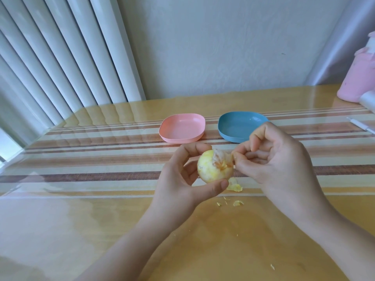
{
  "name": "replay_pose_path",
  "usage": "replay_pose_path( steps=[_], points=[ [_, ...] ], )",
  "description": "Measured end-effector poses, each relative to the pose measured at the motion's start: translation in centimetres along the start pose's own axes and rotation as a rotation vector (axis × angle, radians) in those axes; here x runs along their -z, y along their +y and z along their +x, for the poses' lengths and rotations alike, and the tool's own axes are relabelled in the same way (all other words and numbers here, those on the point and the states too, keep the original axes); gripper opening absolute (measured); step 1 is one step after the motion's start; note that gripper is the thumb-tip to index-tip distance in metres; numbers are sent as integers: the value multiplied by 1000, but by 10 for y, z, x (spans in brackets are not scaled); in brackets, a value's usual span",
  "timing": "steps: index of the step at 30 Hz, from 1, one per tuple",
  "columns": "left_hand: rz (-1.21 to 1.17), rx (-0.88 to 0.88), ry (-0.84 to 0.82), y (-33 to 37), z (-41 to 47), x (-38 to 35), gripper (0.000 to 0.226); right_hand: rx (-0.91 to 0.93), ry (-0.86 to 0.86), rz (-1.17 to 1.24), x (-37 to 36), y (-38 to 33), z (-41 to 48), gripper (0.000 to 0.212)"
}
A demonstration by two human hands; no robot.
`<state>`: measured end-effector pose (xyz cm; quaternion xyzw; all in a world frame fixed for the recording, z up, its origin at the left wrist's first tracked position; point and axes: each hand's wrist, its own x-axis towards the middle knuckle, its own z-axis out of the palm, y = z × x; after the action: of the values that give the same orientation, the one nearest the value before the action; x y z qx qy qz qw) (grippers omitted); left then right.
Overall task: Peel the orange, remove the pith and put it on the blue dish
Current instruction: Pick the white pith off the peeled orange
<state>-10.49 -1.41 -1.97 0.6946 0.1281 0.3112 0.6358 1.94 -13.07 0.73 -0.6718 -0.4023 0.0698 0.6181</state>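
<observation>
Across the surface (101, 171) waits the blue dish (235, 126). Our left grip (182, 179) clasps the orange (211, 169) steady while our right grip (280, 159) pinches a pith flap (225, 157) to tear it.

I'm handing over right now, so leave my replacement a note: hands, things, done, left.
Left hand grips the orange above the table.
Right hand pinches a pith strip at its top.
Blue dish lies behind the hands, nothing seen in it; peel scraps lie on the table.
Done: rind mostly off, some flesh exposed.
Left: strip the remaining pith, set the orange on the blue dish.
</observation>
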Motion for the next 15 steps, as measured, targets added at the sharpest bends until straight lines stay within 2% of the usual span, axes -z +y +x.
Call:
replay_pose_path(
  steps=[15],
  points=[
    [-435, 136, -215, 5, 3, 6, 57, -51, 10, -30, 6, 15, 10, 35]
  ],
)
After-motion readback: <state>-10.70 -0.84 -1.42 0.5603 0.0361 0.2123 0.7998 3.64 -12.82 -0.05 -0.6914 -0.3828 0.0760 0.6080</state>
